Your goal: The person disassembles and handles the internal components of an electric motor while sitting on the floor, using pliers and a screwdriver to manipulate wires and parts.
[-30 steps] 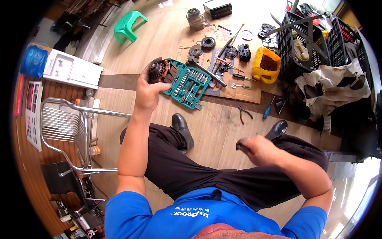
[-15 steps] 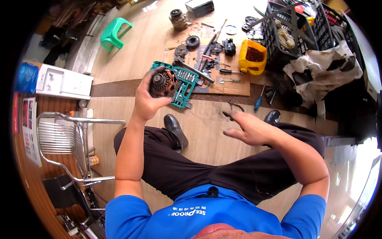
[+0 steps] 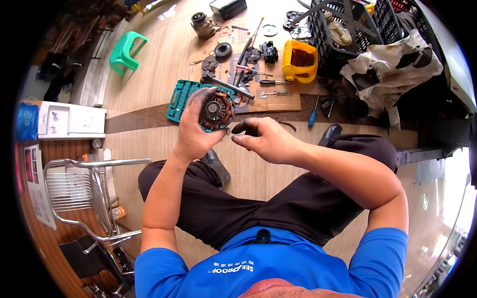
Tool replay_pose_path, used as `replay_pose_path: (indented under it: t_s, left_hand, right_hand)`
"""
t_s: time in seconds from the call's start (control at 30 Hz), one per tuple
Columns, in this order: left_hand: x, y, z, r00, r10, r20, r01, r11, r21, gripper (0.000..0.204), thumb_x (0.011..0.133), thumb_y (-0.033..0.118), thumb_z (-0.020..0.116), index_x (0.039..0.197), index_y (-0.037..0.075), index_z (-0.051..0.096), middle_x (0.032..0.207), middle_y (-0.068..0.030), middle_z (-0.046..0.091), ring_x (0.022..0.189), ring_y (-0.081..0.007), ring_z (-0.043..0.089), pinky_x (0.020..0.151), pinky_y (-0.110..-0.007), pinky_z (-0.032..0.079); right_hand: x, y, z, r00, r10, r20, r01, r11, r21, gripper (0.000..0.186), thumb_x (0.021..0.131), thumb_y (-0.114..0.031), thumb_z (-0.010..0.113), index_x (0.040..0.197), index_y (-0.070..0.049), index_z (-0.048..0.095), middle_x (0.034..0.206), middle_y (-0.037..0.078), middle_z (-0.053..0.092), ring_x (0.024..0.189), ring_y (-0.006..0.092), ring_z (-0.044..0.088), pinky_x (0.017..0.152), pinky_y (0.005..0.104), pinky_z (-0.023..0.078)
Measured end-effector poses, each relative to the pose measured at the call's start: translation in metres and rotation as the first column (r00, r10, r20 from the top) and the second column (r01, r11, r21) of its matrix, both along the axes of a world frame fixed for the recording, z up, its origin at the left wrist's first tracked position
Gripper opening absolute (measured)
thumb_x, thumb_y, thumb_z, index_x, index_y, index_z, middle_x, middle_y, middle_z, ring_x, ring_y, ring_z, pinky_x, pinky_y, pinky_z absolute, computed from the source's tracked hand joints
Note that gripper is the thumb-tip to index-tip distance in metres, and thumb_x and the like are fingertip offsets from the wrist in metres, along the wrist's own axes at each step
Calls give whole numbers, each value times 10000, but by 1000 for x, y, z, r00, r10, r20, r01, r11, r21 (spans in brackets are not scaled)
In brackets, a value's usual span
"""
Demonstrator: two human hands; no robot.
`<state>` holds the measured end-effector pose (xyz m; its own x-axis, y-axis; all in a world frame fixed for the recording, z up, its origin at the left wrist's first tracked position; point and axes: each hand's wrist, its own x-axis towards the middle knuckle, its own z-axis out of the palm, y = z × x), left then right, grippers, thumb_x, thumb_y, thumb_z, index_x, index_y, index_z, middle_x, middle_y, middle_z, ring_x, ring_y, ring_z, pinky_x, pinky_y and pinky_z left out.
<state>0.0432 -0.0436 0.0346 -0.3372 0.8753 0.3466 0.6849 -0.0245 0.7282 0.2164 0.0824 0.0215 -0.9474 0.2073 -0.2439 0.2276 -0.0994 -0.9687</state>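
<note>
My left hand (image 3: pixel 191 129) is closed round an alternator (image 3: pixel 217 110), with its copper windings and round centre facing up. The thumb lies along the near edge and the fingers wrap the far side. My right hand (image 3: pixel 263 139) is just right of the alternator, not touching it. Its blackened thumb and forefinger are apart, with nothing visible between them. Beneath the alternator lies an open teal socket set case (image 3: pixel 178 102), partly covered by my left hand. Past the right hand, a pair of pliers (image 3: pixel 288 124) shows only in part.
A cardboard sheet (image 3: pixel 283 103) carries a metal tube (image 3: pixel 231 87), a black-handled screwdriver (image 3: pixel 273 82), a pulley (image 3: pixel 223 50) and other parts. Right of these stand a yellow cut-open jug (image 3: pixel 299 60) and black crates (image 3: pixel 343 47). A blue screwdriver (image 3: pixel 312 118) lies near my boot. Leftward are a green stool (image 3: pixel 124 53) and metal chair (image 3: pixel 74 191).
My right hand has moved left, close to the alternator. My left hand has turned the alternator so its wound face shows more. The whole view has shifted slightly.
</note>
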Motion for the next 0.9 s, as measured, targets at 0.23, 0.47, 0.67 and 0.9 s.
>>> replay_pose_path:
  t_s: [0.23,0.47,0.67,0.9]
  left_hand:
    - [-1,-10,-3,994,-68,-86,56,990,-132,852,584,11,776,1371,14,450,1322,-154,532,1222,-262,542,1040,-360,423]
    - [-4,-15,-4,968,-42,248,94,975,-203,902,584,-18,752,1414,18,401,1308,-123,543,1207,-210,550,1019,-334,451]
    - [-3,-14,3,952,-26,304,85,979,-184,927,584,-38,752,1434,27,388,1311,-117,541,1218,-201,537,1029,-329,441]
    - [-4,-15,-3,916,-43,399,124,976,-179,959,564,-61,744,1446,36,379,1310,-106,537,1219,-198,536,1045,-341,437]
  right_hand:
    - [4,18,10,997,-60,-41,70,946,317,192,907,-139,603,1030,-3,661,936,245,660,926,406,640,798,435,505]
    - [8,28,13,979,-99,-178,184,807,561,222,920,-161,583,1090,-34,649,894,250,656,876,432,632,749,472,513]
    - [9,24,5,987,-33,-159,135,711,690,227,934,-189,545,1092,-77,662,844,227,661,814,410,650,717,494,519]
    - [11,24,4,984,-113,-138,176,732,658,218,923,-181,547,1055,-67,678,832,232,659,792,423,644,718,488,520]
